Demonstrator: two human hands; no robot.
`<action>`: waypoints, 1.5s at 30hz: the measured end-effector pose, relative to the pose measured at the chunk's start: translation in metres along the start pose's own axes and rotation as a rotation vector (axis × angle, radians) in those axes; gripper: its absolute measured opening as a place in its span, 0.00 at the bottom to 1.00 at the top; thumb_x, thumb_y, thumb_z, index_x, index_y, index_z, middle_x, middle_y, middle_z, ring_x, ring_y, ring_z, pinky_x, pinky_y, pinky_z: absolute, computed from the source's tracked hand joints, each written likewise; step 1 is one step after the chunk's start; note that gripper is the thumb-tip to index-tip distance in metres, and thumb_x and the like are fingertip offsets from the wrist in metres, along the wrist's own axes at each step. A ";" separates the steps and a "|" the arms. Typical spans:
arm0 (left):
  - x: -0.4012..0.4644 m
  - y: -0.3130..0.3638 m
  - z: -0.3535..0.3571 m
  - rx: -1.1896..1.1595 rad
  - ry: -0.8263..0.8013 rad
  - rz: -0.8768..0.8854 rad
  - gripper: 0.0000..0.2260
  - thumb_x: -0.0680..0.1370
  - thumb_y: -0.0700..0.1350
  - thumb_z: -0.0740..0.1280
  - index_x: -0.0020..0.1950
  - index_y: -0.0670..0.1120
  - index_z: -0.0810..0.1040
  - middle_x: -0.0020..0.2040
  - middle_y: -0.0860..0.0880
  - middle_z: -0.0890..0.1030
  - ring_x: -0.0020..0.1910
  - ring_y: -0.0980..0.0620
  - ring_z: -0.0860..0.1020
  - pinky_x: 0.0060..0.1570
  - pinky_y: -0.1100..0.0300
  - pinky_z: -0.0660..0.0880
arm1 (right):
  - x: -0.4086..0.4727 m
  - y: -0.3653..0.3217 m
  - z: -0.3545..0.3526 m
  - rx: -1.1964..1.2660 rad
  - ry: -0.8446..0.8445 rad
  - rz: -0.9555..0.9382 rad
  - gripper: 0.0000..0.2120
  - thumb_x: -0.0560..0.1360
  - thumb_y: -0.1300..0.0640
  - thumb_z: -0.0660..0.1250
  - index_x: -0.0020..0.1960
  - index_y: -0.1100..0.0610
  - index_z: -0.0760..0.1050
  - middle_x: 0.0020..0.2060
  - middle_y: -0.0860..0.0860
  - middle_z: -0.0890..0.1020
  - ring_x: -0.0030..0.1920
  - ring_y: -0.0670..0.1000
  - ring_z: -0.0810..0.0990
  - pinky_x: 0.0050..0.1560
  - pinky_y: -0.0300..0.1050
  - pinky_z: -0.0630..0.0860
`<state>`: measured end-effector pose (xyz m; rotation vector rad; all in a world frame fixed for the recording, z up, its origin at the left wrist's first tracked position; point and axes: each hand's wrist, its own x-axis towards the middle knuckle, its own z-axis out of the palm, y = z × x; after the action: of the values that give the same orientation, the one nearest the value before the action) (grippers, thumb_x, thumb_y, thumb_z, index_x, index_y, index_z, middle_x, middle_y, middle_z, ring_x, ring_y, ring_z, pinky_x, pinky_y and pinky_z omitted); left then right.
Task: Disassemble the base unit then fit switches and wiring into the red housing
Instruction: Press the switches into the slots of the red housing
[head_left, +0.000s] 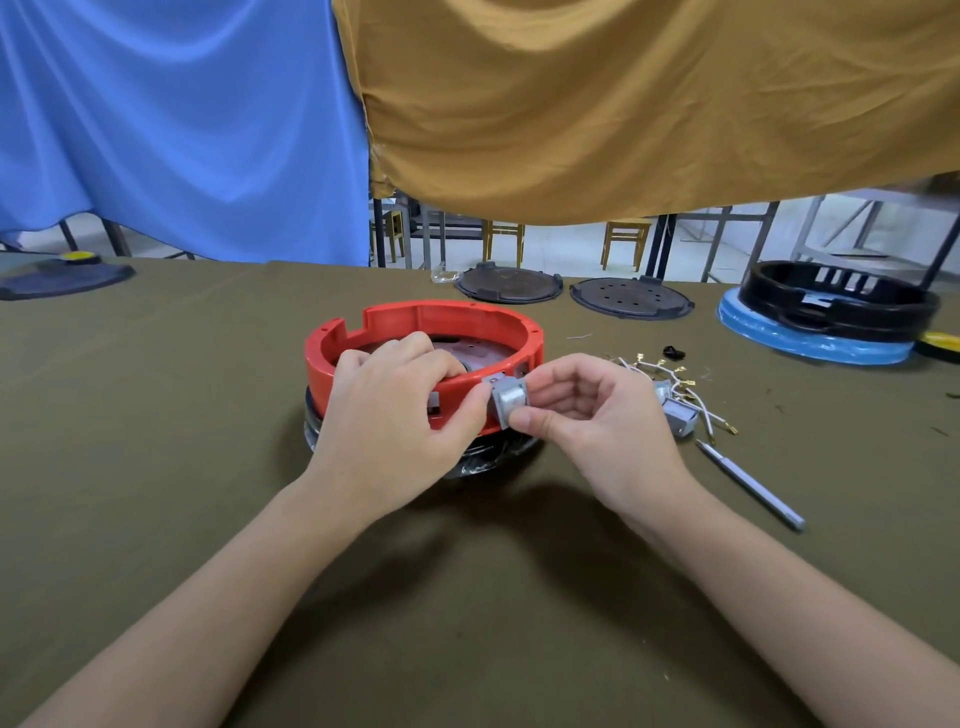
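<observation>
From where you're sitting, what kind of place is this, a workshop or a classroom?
Probably a workshop or training room for assembly work. The cloth-covered table holds a red housing, loose wires and spare black plates; wooden stools stand beyond.

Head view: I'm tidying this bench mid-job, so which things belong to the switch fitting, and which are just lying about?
In use:
round red plastic housing, gripped by left hand
small grey switch, pinched by right hand
white wires with brass terminals
second grey switch

Lying about:
slim silver tool
two dark round perforated plates
black ring housing on blue base
</observation>
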<state>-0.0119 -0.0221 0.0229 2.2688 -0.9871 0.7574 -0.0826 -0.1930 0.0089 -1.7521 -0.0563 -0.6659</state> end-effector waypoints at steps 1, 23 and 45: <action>0.000 0.000 0.000 0.000 -0.004 -0.001 0.17 0.75 0.60 0.59 0.43 0.50 0.81 0.38 0.54 0.75 0.41 0.54 0.74 0.48 0.49 0.68 | 0.001 0.000 0.000 0.002 -0.004 0.005 0.12 0.65 0.69 0.78 0.44 0.59 0.81 0.38 0.54 0.85 0.39 0.51 0.83 0.47 0.46 0.82; 0.000 0.000 -0.002 0.043 -0.030 0.082 0.23 0.71 0.69 0.59 0.49 0.52 0.80 0.43 0.57 0.74 0.44 0.57 0.72 0.46 0.56 0.63 | 0.002 -0.001 -0.008 -0.263 -0.061 -0.158 0.14 0.73 0.65 0.73 0.53 0.49 0.82 0.39 0.44 0.82 0.41 0.46 0.81 0.50 0.46 0.79; 0.000 0.001 -0.006 0.000 -0.039 0.120 0.20 0.73 0.65 0.61 0.45 0.51 0.81 0.40 0.56 0.75 0.41 0.57 0.73 0.46 0.54 0.67 | 0.018 -0.003 -0.030 -0.695 -0.256 -0.263 0.20 0.77 0.46 0.65 0.68 0.45 0.73 0.62 0.37 0.74 0.67 0.40 0.64 0.66 0.40 0.62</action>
<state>-0.0148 -0.0187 0.0276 2.2483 -1.1504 0.7655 -0.0804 -0.2244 0.0242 -2.5261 -0.2604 -0.6922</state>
